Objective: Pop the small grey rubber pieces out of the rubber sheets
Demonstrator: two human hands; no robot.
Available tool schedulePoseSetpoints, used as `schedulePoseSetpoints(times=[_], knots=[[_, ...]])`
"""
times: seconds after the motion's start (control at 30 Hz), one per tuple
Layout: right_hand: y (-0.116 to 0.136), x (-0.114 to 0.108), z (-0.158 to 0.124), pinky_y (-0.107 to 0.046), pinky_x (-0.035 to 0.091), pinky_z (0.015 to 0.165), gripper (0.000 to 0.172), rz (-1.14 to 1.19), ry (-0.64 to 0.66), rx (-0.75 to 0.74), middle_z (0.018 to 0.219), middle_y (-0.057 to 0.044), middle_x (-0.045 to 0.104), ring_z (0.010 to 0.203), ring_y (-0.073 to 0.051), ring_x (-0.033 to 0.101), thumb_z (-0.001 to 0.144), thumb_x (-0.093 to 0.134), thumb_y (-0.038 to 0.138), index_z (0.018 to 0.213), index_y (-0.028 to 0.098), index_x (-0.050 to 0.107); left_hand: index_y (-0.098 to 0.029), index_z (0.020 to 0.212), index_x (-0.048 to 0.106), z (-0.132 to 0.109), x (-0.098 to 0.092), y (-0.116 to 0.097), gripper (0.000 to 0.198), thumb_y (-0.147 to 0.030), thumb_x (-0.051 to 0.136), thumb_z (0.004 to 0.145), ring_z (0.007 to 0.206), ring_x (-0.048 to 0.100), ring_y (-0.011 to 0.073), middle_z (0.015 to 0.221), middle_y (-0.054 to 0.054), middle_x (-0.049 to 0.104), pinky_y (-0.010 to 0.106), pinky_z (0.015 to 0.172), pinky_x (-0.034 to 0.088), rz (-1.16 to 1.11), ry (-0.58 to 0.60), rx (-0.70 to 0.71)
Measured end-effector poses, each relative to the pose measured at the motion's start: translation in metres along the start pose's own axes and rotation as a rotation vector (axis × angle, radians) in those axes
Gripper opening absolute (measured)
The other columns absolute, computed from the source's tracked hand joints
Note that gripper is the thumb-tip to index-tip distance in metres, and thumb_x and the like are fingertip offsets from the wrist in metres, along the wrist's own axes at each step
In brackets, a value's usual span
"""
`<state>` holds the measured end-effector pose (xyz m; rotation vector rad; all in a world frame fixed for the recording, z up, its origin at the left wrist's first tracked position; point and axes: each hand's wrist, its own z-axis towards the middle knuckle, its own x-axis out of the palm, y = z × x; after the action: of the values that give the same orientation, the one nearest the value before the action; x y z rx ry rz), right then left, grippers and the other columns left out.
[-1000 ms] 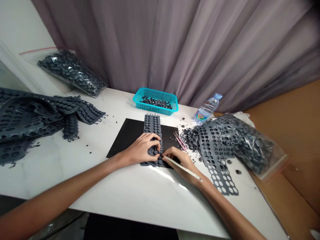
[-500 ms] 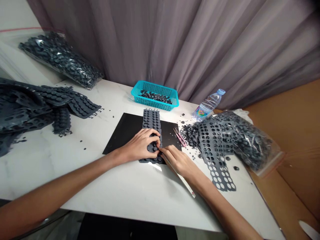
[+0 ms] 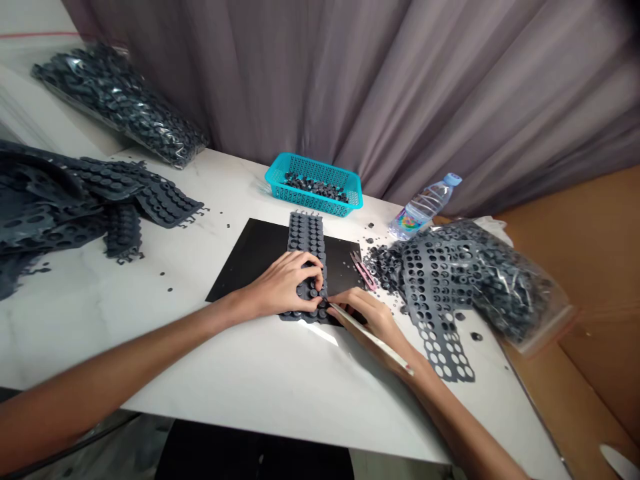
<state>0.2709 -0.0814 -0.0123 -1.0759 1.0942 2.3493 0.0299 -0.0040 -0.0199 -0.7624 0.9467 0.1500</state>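
Head view: the strip point(image 3: 306, 230) lies lengthwise on the mat point(image 3: 245, 260), its middle under your left hand point(image 3: 287, 283). Your left thumb and forefinger curve over the studs; can't tell whether they pinch one or just press. Your right hand point(image 3: 367, 310) pinches a pale tool point(image 3: 375, 341), tip at the strip's right edge. Strip looks light, rubbery, bendy, probably grippy; thin webbing may tear. Best hold: flat along both edges, near the worked stud. Tool tip's contact too small to read; some right fingers hidden. Heap point(image 3: 65, 207) cut off at left.
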Motion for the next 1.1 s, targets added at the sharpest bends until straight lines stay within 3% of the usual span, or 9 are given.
schedulePoseSetpoints(times=[0.13,0.27,0.5,0.7,0.87,1.1], knots=[[0.006,-0.005,0.002,-0.030,0.056,0.079,0.018,0.068,0.059,0.087,0.105,-0.009,0.070,0.091,-0.020,0.067,0.106,0.058,0.031,0.115,0.021,0.069,-0.025,0.090,0.065,0.001,-0.001,-0.002,0.014,-0.030,0.073,0.080,0.117,0.059,0.0248,0.124,0.003,0.063,0.041,0.106,0.042,0.000,-0.002,0.004],[0.009,-0.005,0.004,-0.031,0.056,0.078,0.020,0.090,0.077,0.078,0.105,-0.010,0.070,0.092,-0.020,0.067,0.106,0.057,0.034,0.114,0.021,0.070,-0.025,0.088,0.065,0.001,0.000,-0.001,0.014,-0.030,0.074,0.079,0.117,0.058,0.0256,0.123,0.003,0.063,0.042,0.106,0.042,0.000,-0.006,0.003],[0.013,-0.001,0.008,-0.031,0.058,0.076,0.025,0.043,0.044,0.095,0.101,-0.010,0.069,0.086,-0.020,0.066,0.106,0.055,0.040,0.111,0.021,0.069,-0.025,0.088,0.065,0.000,0.000,-0.001,0.014,-0.027,0.075,0.078,0.116,0.058,0.0255,0.122,0.002,0.063,0.041,0.105,0.042,-0.009,-0.020,0.017],[0.016,0.000,0.009,-0.031,0.057,0.078,0.021,0.011,0.052,0.133,0.104,-0.010,0.069,0.089,-0.020,0.066,0.107,0.053,0.036,0.112,0.022,0.068,-0.025,0.088,0.065,0.001,0.002,0.000,0.014,-0.028,0.075,0.078,0.116,0.058,0.0256,0.121,0.003,0.063,0.041,0.105,0.042,-0.007,-0.030,0.030],[0.004,0.011,0.003,-0.032,0.058,0.080,0.025,-0.089,-0.005,0.046,0.101,-0.008,0.067,0.089,-0.021,0.067,0.107,0.052,0.033,0.128,0.023,0.063,-0.025,0.089,0.065,0.001,0.002,0.001,0.014,-0.027,0.074,0.078,0.117,0.057,0.0260,0.122,0.003,0.062,0.042,0.106,0.042,-0.014,-0.017,0.024],[-0.003,0.019,-0.001,-0.037,0.058,0.087,0.035,-0.216,0.061,-0.011,0.116,-0.012,0.066,0.104,-0.024,0.066,0.110,0.044,0.026,0.144,0.025,0.055,-0.025,0.089,0.065,0.001,0.002,0.001,0.013,-0.028,0.074,0.079,0.117,0.058,0.0257,0.122,0.003,0.063,0.042,0.106,0.042,-0.002,-0.020,0.031]])
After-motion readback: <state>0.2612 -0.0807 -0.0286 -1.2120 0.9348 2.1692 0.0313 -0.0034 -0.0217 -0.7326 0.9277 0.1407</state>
